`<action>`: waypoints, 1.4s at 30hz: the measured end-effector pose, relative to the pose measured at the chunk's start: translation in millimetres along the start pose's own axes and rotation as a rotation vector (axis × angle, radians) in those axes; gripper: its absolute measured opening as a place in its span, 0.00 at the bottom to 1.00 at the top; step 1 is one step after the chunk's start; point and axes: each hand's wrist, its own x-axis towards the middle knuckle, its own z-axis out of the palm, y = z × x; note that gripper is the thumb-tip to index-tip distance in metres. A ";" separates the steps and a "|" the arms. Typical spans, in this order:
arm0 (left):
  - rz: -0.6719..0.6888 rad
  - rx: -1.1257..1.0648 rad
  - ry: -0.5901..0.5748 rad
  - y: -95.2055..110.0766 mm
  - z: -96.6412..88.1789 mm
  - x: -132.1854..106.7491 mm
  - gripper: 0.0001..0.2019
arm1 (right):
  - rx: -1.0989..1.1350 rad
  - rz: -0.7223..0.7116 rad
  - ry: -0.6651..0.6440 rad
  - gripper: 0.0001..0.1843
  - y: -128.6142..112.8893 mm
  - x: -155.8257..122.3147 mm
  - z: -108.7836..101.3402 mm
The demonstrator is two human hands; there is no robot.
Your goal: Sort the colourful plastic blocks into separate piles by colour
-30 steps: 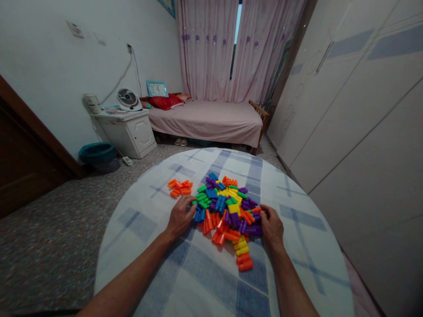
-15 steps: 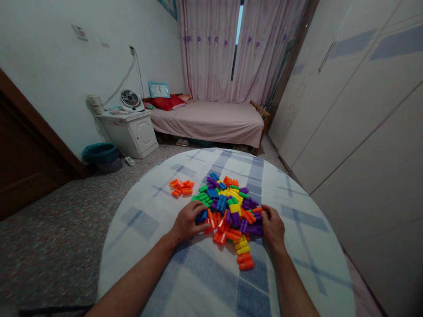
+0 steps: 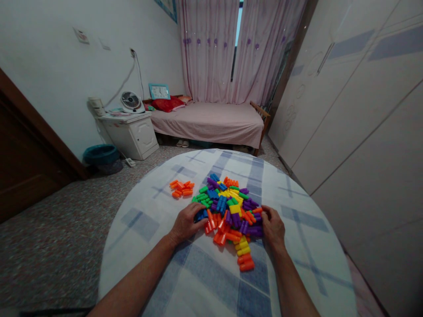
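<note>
- The left hand's point(image 3: 187, 222) thumb and fingers curve around the left edge of the pile, with a blue block point(image 3: 201, 215) between them; whether they clamp it is unclear.
- The right hand point(image 3: 273, 226) rests at the pile's right edge, fingers bent, their tips by an orange block point(image 3: 257, 210); whether they pinch it cannot be seen.
- Just beside the right hand, on its left, lie purple blocks point(image 3: 254, 231).
- The pile point(image 3: 228, 209) of blocks, in blue, green, yellow, orange and purple, spreads between the hands.
- At the pile's near end, yellow blocks point(image 3: 243, 246) and then an orange pair point(image 3: 246, 262) reach toward the person.
- A small orange heap point(image 3: 182, 189) sits apart, far and left of the pile.
- Under everything is a white cloth point(image 3: 132, 255) with blue bands, over a round tabletop.
- Beyond, on the far side, stands a bed point(image 3: 211, 119) with a red pillow point(image 3: 169, 104), before pink curtains point(image 3: 211, 61).
- Far left, a fan point(image 3: 131, 101) stands on a white cabinet point(image 3: 132, 138), near a bin point(image 3: 102, 154).
- A pale wardrobe point(image 3: 357, 123) fills the right side.
</note>
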 end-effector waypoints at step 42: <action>-0.108 0.317 -0.099 -6.1 -5.5 18.9 0.08 | 0.015 0.003 -0.006 0.23 1.2 1.1 0.4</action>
